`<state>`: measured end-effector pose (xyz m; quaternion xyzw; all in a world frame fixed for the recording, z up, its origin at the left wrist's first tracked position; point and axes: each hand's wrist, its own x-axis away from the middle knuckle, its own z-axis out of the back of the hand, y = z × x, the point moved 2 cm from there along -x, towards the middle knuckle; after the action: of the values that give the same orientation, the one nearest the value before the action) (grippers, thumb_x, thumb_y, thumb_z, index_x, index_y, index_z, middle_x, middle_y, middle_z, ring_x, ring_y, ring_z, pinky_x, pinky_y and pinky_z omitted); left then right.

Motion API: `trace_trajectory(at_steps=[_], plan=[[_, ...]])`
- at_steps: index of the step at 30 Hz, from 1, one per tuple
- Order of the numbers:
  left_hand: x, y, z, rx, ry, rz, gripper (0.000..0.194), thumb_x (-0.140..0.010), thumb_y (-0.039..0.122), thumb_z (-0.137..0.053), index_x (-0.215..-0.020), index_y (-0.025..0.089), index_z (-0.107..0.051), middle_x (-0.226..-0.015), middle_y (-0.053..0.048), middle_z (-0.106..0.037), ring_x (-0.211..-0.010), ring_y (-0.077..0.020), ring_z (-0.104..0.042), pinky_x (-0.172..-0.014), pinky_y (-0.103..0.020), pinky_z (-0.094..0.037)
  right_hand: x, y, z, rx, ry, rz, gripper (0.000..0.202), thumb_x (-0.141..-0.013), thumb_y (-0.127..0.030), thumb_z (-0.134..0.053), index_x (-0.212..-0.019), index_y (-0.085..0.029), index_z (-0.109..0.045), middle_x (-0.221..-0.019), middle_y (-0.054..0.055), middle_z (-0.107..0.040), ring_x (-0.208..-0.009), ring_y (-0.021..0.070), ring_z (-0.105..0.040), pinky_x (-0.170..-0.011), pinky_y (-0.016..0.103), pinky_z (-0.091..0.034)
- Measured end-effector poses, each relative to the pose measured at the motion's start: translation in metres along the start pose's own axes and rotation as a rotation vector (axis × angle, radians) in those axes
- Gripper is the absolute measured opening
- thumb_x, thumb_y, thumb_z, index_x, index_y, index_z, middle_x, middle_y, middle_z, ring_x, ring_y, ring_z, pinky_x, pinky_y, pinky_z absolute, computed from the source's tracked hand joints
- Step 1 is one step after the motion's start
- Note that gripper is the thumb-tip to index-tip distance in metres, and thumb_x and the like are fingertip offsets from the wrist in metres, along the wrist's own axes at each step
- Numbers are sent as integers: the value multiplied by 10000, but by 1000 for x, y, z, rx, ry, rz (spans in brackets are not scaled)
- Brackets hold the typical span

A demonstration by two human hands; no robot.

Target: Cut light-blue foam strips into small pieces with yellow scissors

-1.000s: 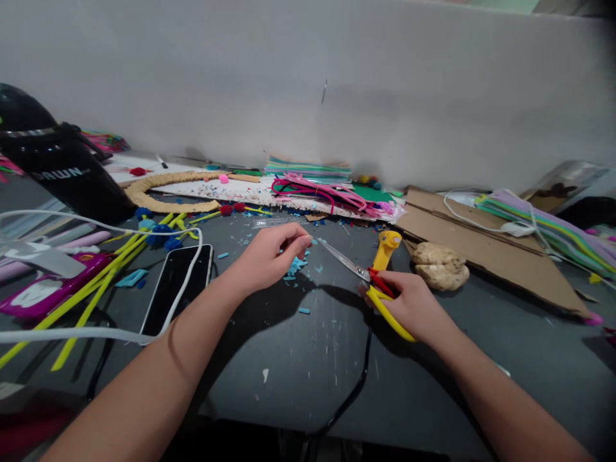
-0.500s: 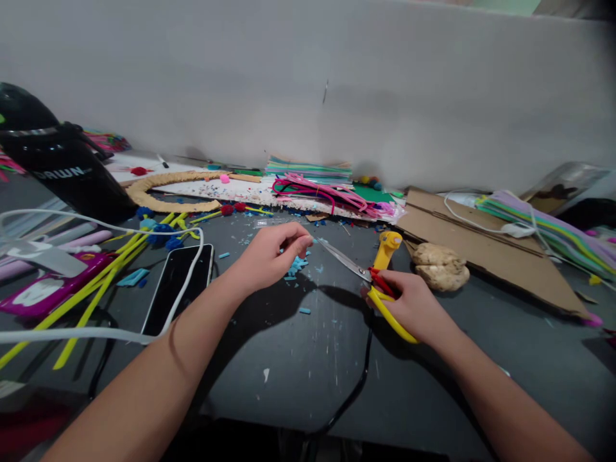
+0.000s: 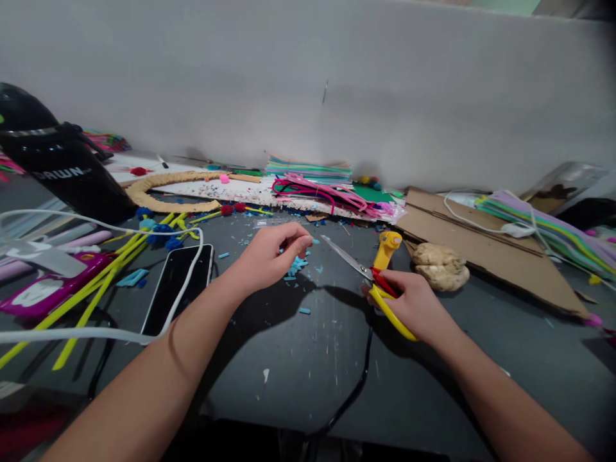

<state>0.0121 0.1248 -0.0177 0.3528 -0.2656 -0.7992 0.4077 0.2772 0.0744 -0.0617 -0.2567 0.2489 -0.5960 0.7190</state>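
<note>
My right hand [image 3: 407,298] is closed around the handles of scissors [image 3: 353,263] with one yellow and one red loop. Their blades look closed and point up and left, with the tips a short way right of my left fingertips. My left hand [image 3: 279,253] is pinched, thumb against forefinger, on a small light-blue piece [image 3: 316,241] that barely shows past the fingertips. Below that hand, a loose heap of cut light-blue bits [image 3: 296,266] lies on the dark table, partly hidden by the fingers. One more bit [image 3: 305,311] lies nearer.
A yellow glue gun [image 3: 385,249] and a pale lumpy ball [image 3: 440,266] stand beyond my right hand, before a cardboard sheet [image 3: 491,256]. Leftward lie a phone [image 3: 178,289], a white cable [image 3: 183,292], yellow pipe cleaners [image 3: 103,282] and a black bottle [image 3: 72,160]. Pink pipe cleaners [image 3: 322,189] lie behind.
The scissors have drawn slightly right, and the gap between their tips and my left fingertips has widened. My left hand stays almost where it was.
</note>
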Motion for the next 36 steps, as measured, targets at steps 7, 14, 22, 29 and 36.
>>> trace_trajectory(at_steps=[7,14,22,29,36], plan=[[0,-1,0,-9,8,-7,262,-956,343,-503,-842,147,-635,-721,-7,-636,-619,-102,-507,-576,-229,-367,0,-2,0,10,-16,-7,272,-747,-368,-639,-633,-179,-482,-618,-29,-382,-612,118,-334,-541,247,-284],[0,-1,0,12,1,-6,257,-957,349,-504,-868,148,-636,-739,-10,-642,-626,-104,-512,-591,-231,-379,1,-1,-1,30,-17,23,249,-750,-313,-614,-617,-185,-447,-604,-32,-371,-605,116,-327,-532,245,-272],[0,0,0,20,-2,13,256,-953,352,-518,-860,147,-639,-726,2,-632,-621,-98,-505,-592,-231,-368,-1,3,-2,2,-21,30,137,-740,-248,-589,-648,-174,-520,-619,-23,-439,-615,127,-388,-559,245,-315],[0,0,-1,26,-13,24,351,-985,366,-456,-732,155,-577,-676,23,-564,-632,-94,-492,-610,-240,-365,1,-2,2,-40,20,-33,234,-738,-364,-659,-679,-170,-542,-638,-22,-434,-624,126,-377,-545,236,-322],[1,-1,-2,36,-28,48,397,-1003,378,-405,-672,170,-476,-613,39,-466,-598,-98,-441,-610,-256,-350,0,-2,-1,-10,5,0,251,-754,-342,-642,-650,-180,-482,-624,-35,-367,-615,113,-324,-532,233,-280]])
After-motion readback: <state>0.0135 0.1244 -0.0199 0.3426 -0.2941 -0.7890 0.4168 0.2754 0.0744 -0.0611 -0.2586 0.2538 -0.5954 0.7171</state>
